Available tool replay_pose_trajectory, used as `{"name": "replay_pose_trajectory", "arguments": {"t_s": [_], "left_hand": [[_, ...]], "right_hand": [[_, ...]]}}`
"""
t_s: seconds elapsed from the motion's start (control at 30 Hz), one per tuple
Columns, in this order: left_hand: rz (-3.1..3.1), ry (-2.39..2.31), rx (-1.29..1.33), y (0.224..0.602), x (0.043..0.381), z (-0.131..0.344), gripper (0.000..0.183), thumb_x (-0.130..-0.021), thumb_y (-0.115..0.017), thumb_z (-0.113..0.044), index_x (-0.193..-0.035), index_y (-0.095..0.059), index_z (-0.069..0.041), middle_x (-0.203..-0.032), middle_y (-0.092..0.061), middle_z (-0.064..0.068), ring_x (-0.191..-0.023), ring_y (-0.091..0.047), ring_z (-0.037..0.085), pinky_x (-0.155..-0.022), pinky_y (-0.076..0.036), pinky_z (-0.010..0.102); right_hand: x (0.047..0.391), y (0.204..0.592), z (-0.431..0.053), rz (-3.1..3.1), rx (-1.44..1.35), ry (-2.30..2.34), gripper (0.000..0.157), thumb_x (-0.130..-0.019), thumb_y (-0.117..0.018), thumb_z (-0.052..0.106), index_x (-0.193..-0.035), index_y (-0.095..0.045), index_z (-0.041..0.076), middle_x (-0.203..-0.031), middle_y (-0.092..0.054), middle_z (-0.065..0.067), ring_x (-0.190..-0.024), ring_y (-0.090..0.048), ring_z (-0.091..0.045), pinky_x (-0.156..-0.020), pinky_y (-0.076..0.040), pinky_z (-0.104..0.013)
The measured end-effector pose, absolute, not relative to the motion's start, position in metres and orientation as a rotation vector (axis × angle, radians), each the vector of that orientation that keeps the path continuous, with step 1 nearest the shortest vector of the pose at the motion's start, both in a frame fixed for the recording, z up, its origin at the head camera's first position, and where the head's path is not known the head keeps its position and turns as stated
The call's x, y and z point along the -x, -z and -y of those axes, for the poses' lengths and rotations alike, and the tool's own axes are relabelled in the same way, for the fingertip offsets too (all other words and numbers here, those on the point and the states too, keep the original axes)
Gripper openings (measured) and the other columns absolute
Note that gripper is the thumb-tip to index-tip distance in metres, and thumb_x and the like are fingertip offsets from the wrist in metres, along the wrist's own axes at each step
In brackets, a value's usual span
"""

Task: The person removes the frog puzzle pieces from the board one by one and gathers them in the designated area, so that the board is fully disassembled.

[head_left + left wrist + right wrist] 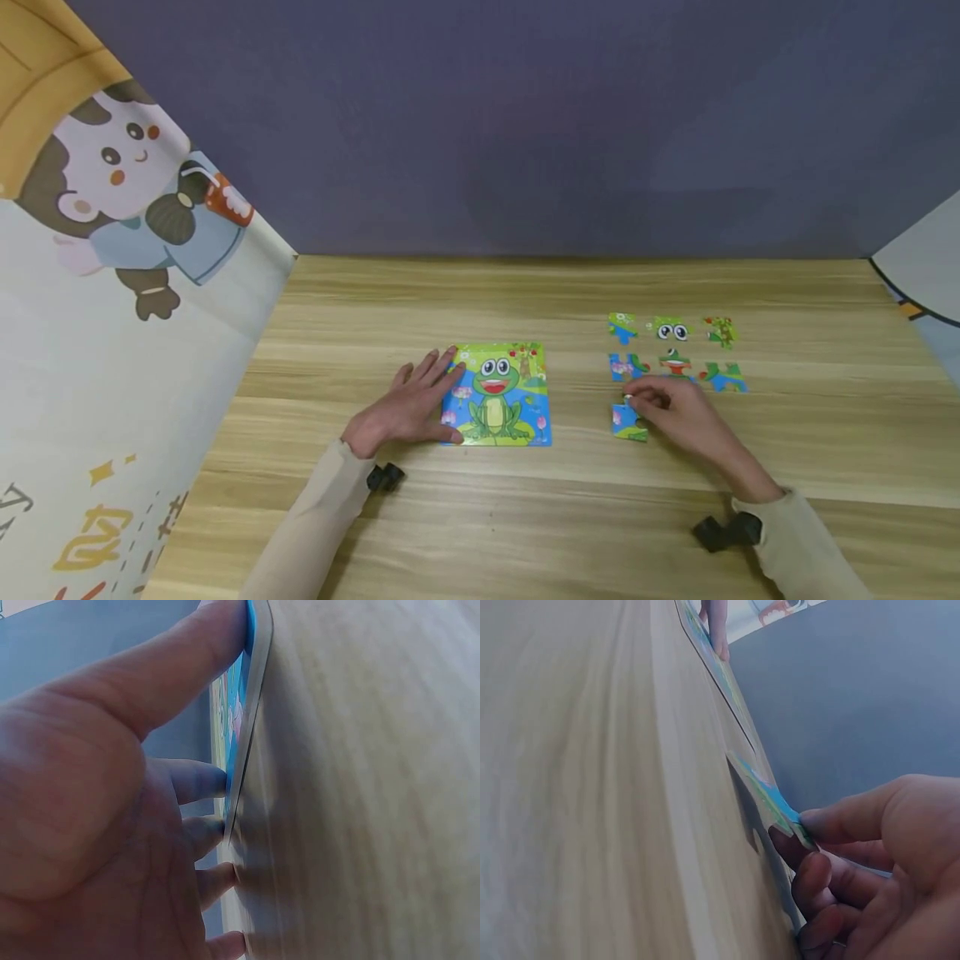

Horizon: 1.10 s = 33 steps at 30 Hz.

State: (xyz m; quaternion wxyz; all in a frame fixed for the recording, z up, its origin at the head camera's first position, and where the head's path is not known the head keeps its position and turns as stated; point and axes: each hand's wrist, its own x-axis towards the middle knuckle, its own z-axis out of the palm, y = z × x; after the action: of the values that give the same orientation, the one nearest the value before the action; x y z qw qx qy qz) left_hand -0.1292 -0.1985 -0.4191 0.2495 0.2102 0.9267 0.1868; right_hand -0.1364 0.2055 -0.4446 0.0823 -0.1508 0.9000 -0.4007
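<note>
A square frog picture board (497, 412) lies flat on the wooden table. My left hand (408, 408) rests at its left side, fingers spread, with the thumb and a couple of fingertips touching the board. To the right, my right hand (686, 421) pinches a blue and green puzzle piece (624, 423) between thumb and fingers. In the right wrist view that puzzle piece (761, 791) is tilted, one side raised off the table above its shadow. Several loose pieces lie just beyond the right hand, including one with the frog's eyes (672, 331) and one with its mouth (675, 364).
The wooden table (487, 533) meets a dark blue-grey panel (525, 125) at the back. A white wall with a cartoon figure (127, 175) stands on the left. Near each sleeve cuff sits a small black device (727, 532).
</note>
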Motion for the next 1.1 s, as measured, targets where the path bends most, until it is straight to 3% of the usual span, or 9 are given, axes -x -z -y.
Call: {"name": "replay_pose_trajectory", "arguments": {"t_s": [0.57, 0.77, 1.1], "left_hand": [[-2.530, -0.492, -0.576, 0.420, 0.131, 0.199, 0.104, -0.085, -0.076, -0.046, -0.161, -0.016, -0.008, -0.171, 0.004, 0.012, -0.158, 0.003, 0.040, -0.122, -0.004, 0.070], [-2.531, -0.475, -0.573, 0.420, 0.131, 0.198, 0.104, -0.085, -0.076, -0.047, -0.161, -0.016, -0.008, -0.171, 0.004, 0.012, -0.158, 0.003, 0.039, -0.122, -0.005, 0.070], [-2.530, -0.476, -0.575, 0.419, 0.131, 0.198, 0.105, -0.084, -0.076, -0.048, -0.161, -0.016, -0.008, -0.171, 0.005, 0.012, -0.158, 0.003, 0.040, -0.122, -0.005, 0.070]], "right_hand": [[0.141, 0.443, -0.211, -2.829, 0.479, 1.085, 0.012, -0.090, -0.070, 0.001, -0.101, -0.076, 0.004, -0.092, -0.077, -0.011, -0.067, -0.054, 0.008, -0.058, -0.047, -0.018], [0.141, 0.440, -0.208, -2.873, 0.522, 1.083, 0.011, -0.089, -0.072, 0.003, -0.099, -0.077, 0.007, -0.088, -0.073, -0.005, -0.067, -0.050, 0.006, -0.058, -0.043, -0.019], [0.146, 0.433, -0.171, -2.750, 0.602, 1.145, 0.011, -0.091, -0.070, 0.005, -0.101, -0.075, 0.006, -0.094, -0.074, -0.006, -0.071, -0.057, -0.001, -0.062, -0.049, -0.020]]}}
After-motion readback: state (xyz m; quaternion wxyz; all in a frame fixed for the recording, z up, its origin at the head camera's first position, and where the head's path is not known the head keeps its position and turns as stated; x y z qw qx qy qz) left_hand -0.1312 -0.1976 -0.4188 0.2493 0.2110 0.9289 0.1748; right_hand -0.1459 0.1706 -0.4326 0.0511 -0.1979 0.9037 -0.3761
